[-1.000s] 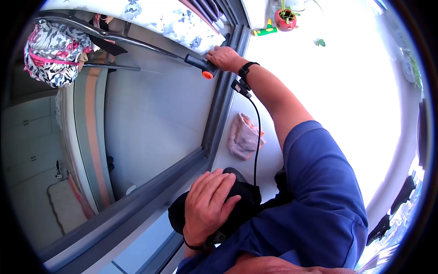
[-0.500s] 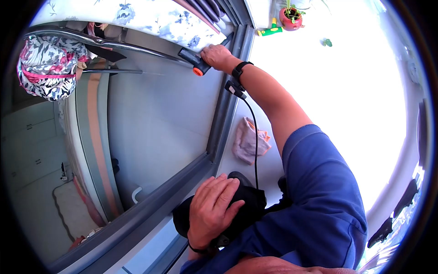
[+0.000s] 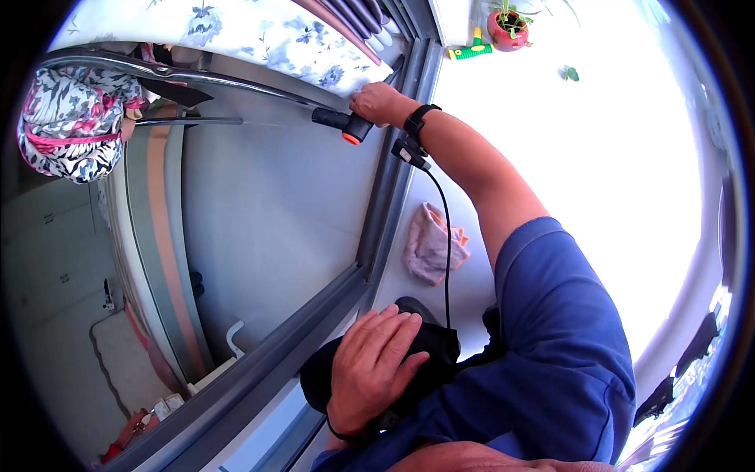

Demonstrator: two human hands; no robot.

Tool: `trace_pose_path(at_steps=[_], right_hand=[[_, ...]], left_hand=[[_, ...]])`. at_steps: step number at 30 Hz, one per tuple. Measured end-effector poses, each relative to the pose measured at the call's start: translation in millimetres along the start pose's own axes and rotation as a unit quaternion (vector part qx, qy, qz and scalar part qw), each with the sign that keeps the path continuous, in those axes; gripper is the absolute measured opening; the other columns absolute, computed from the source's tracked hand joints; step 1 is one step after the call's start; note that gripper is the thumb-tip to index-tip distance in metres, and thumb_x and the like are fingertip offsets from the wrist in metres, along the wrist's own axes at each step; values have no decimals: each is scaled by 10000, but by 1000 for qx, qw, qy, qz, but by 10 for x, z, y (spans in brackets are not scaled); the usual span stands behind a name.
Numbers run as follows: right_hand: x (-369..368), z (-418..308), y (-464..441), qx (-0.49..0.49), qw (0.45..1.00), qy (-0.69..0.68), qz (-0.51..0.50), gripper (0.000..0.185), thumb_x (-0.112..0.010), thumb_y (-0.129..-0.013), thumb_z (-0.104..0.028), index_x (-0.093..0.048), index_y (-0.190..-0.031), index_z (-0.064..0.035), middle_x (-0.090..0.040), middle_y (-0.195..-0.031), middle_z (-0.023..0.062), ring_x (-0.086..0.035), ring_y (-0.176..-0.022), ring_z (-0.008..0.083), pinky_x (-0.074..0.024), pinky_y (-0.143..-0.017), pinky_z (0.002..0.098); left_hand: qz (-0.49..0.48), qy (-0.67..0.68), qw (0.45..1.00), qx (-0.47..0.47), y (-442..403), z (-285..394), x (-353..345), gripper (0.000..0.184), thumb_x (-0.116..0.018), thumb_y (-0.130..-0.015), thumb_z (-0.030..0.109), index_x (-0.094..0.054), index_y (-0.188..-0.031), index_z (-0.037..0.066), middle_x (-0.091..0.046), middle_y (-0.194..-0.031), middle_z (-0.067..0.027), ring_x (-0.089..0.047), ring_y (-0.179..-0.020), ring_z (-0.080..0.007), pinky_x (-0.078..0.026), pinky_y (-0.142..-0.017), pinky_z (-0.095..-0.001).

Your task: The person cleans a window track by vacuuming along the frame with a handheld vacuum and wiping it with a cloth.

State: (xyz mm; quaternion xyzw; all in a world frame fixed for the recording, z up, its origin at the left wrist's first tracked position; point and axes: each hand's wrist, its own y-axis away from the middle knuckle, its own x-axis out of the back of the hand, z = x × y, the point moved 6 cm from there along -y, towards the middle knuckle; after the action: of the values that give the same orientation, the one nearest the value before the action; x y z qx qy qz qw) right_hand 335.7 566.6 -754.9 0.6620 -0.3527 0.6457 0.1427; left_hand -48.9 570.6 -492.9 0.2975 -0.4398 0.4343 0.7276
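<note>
The right arm (image 3: 472, 169) extends forward; the right hand (image 3: 377, 104) has its fingers clenched around the black tool (image 3: 358, 128). The left hand (image 3: 371, 370) lies palm-down, fingers released, on the black-clad knee (image 3: 437, 340).

Head cam only, 1st-person POV, fisheye, facing fwd/down; hands (image 3: 376, 368) near.

1. Red pot (image 3: 502, 39), top right; green plant (image 3: 519, 16) in it.
2. Green-yellow tool (image 3: 472, 53), just beside pot.
3. Green leaf (image 3: 570, 73), apart from pot.
4. Patterned bundle (image 3: 75, 122), pink trim, far left.
5. Metal rod (image 3: 197, 76), above thinner rod (image 3: 189, 121).
6. Grey-green panel (image 3: 161, 220), orange stripe lengthwise.
7. Pale cabinet (image 3: 51, 240), lower left.
8. Dark items (image 3: 698, 346), right edge, unclear.
</note>
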Motion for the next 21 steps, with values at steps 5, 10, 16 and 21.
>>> trace_pose_path(at_steps=[5, 10, 16, 21], right_hand=[[71, 68, 61, 8, 1000, 2, -29, 125, -787, -768, -77, -733, -882, -80, -753, -887, 65, -734, -911, 297, -595, -796, 400], [264, 267, 156, -49, 999, 12, -16, 223, -752, -824, -70, -708, -1039, -108, -723, -1024, 64, -703, -1022, 273, -571, -889, 381], [166, 428, 212, -67, 998, 11, 16, 265, -705, -931, -82, -634, -1182, -129, -661, -994, 63, -659, -969, 243, -555, -874, 358], [161, 287, 190, -92, 995, 8, -32, 220, -689, -949, -102, -637, -1162, -123, -662, -1002, 64, -660, -965, 239, -559, -861, 351]], left_hand=[[-9, 5, 1000, 7, -45, -26, 14, 503, -855, -778, 232, -694, -1202, 14, -713, -1152, -152, -681, -1132, -366, -523, -997, -505], [-21, 4, 1000, 17, -42, -18, 21, 515, -852, -783, 232, -689, -1221, 17, -710, -1160, -156, -676, -1139, -368, -518, -1005, -501], [-33, -2, 999, 18, -64, -10, 15, 516, -844, -796, 242, -684, -1235, 23, -707, -1168, -155, -673, -1147, -363, -511, -1018, -498], [-39, -2, 999, 14, -51, 14, -16, 521, -842, -797, 245, -681, -1242, 26, -704, -1177, -155, -673, -1148, -360, -512, -1016, -498]])
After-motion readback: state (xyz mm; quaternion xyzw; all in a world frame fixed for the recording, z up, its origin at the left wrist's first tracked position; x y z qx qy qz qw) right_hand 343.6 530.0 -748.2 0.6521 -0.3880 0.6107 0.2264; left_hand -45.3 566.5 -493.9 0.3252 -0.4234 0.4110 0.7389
